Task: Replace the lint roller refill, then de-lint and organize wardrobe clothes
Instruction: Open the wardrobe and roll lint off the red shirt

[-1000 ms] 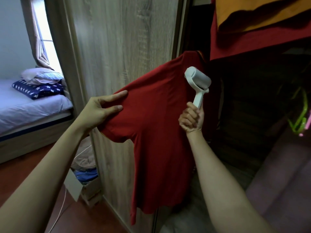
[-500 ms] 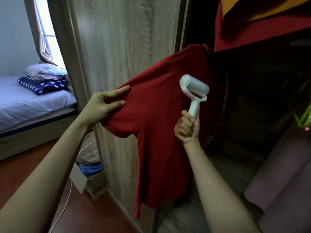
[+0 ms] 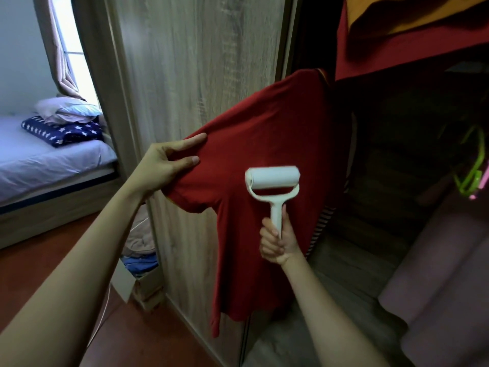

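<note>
Lowered since earlier: lint roller point(image 3: 272, 178), travelling from shoulder to chest of the red shirt point(image 3: 264, 139), drum now lying level. Left hand point(image 3: 164, 168): pinching the sleeve between thumb and fingers, stretching it leftward. Right hand point(image 3: 276, 242): wrapping the upright handle, sitting directly below the drum, nearer the unrolled lower panel.

My left hand point(image 3: 161, 170), arm outstretched, pinches the red T-shirt point(image 3: 264, 133) by its sleeve; my right hand point(image 3: 276, 241) grips the lint roller point(image 3: 272, 178) upright by its handle.
</note>
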Available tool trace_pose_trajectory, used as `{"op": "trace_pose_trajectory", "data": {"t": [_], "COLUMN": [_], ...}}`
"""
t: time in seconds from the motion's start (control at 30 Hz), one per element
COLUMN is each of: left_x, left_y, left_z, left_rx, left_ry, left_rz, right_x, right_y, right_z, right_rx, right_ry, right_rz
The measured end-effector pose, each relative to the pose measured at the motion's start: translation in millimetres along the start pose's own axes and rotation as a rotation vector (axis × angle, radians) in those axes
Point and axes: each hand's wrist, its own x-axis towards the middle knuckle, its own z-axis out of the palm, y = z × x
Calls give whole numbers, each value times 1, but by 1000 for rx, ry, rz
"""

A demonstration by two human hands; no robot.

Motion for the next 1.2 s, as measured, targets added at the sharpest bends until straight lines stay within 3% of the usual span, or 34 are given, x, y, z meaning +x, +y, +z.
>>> {"op": "trace_pose_trajectory", "data": {"t": [0.03,0.13,0.27,0.4,0.6,0.8,0.9,1.07,1.2], "left_x": [1,1,2,2,2,4,4,4,4], "left_y": [0,-2,-4,-7,-11,-13,-14,-14,-19], "left_z": [1,-1,0,1,1,0,-1,-1,-2], "left_rx": [9,6,6,35,64,92,101,115,119], "left_ry": [1,-8,-2,-3,-19,-25,-22,-35,-32], "left_rz": [9,23,30,35,30,40,35,49,38], "right_x": [-4,-18,3,22,-16,21,13,-47,-26], "right_y": [7,34,-5,-17,48,4,27,104,73], "right_z": [-6,-21,7,11,-23,9,-16,-47,-30], "right_rx": [87,173,72,146,144,73,121,154,101], "right_ry": [-104,-193,-222,-244,-36,-81,-69,203,181], "right_rz": [54,184,113,80,165,11,55,174,84]}}
